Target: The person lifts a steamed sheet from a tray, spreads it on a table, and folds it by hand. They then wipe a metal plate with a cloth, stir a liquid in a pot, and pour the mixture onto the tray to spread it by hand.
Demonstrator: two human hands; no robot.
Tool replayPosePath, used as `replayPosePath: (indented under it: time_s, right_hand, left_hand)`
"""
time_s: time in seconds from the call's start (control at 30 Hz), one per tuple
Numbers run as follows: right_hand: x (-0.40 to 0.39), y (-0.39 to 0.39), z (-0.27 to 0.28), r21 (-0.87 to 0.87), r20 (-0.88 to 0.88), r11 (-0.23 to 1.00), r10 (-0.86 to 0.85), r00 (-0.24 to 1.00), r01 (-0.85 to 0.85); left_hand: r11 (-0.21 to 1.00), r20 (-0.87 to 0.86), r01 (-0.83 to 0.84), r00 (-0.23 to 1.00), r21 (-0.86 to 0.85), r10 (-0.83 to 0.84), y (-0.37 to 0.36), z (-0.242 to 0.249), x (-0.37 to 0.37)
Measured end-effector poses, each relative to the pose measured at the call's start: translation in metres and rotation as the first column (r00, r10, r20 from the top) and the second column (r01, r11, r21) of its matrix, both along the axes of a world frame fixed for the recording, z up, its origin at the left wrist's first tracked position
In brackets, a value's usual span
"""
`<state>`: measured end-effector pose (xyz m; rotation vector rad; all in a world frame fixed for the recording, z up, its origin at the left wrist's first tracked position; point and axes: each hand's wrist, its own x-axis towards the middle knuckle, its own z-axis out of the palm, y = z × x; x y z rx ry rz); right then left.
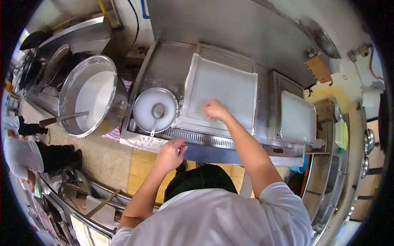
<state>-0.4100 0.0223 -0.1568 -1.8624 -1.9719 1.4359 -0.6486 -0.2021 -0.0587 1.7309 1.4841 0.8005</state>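
Over a white cloth point(223, 88) stretched flat across a square frame, my right hand point(215, 110) is closed, its fingers bunched together; whatever they pinch is hidden. My left hand point(170, 155) hangs at the counter's front edge, fingers loosely bent and apart, with nothing visible in it. Just beyond it stands a round metal bowl point(175, 102) of white liquid. Inside the bowl rests a small round ladle point(158, 110), its handle lying over the near rim.
At the left stands a large metal pot point(111, 65) of white liquid, a long-handled tool point(65, 118) across its rim. A second white-covered tray point(297, 119) sits at the right. A metal rack point(328, 164) stands farther right. Another person point(24, 156) is at the far left.
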Motion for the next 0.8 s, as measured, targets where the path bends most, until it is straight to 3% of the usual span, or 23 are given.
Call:
replayPosePath:
  time_s: [0.07, 0.17, 0.27, 0.33, 0.4, 0.47, 0.53, 0.6, 0.7, 0.8]
  right_hand:
    - [-0.034, -0.004, 0.013, -0.211, -0.086, 0.976, 0.036, 0.996, -0.053]
    - [-0.052, -0.010, 0.020, -0.229, -0.016, 0.971, 0.072, 0.997, -0.074]
    - [-0.023, -0.019, 0.021, -0.140, -0.020, 0.982, 0.124, 0.992, -0.126]
    - [0.018, -0.027, 0.021, 0.002, 0.211, 0.974, 0.222, 0.952, -0.228]
    - [0.078, -0.039, 0.012, 0.242, 0.427, 0.886, 0.269, 0.863, -0.396]
    - [0.139, -0.057, 0.011, 0.221, 0.502, 0.926, 0.162, 0.850, -0.307]
    - [0.181, -0.081, 0.021, 0.257, 0.569, 0.961, -0.062, 0.820, -0.106]
    - [0.217, -0.090, 0.013, 0.225, 0.551, 0.965, -0.012, 0.834, -0.135]
    - [0.199, -0.128, 0.069, 0.396, 0.299, 0.914, -0.218, 0.929, 0.087]
    - [0.173, -0.148, 0.063, 0.410, 0.061, 0.888, -0.255, 0.965, 0.208]
  left_hand:
    - [0.999, -0.033, -0.040, 0.999, -0.027, 0.039, -0.008, 0.001, -0.003]
    - [0.993, -0.064, -0.086, 0.995, -0.076, 0.082, -0.017, 0.000, -0.002]
    - [0.993, -0.075, -0.089, 0.994, -0.076, 0.084, -0.024, -0.007, 0.007]
    - [0.995, -0.082, -0.075, 0.994, -0.064, 0.069, -0.023, -0.005, 0.016]
    - [0.996, -0.093, -0.059, 0.994, -0.061, 0.053, -0.021, 0.000, 0.029]
    - [0.999, -0.068, -0.020, 0.998, -0.045, 0.017, -0.017, 0.004, 0.043]
    - [1.000, -0.063, 0.005, 0.998, -0.031, -0.007, -0.014, 0.005, 0.058]
    - [1.000, -0.078, 0.013, 0.997, -0.018, -0.015, -0.012, 0.004, 0.072]
    - [0.993, -0.074, 0.049, 0.996, -0.108, -0.057, -0.012, 0.004, 0.091]
    - [0.998, -0.181, 0.059, 0.982, -0.020, -0.062, -0.017, 0.012, 0.104]
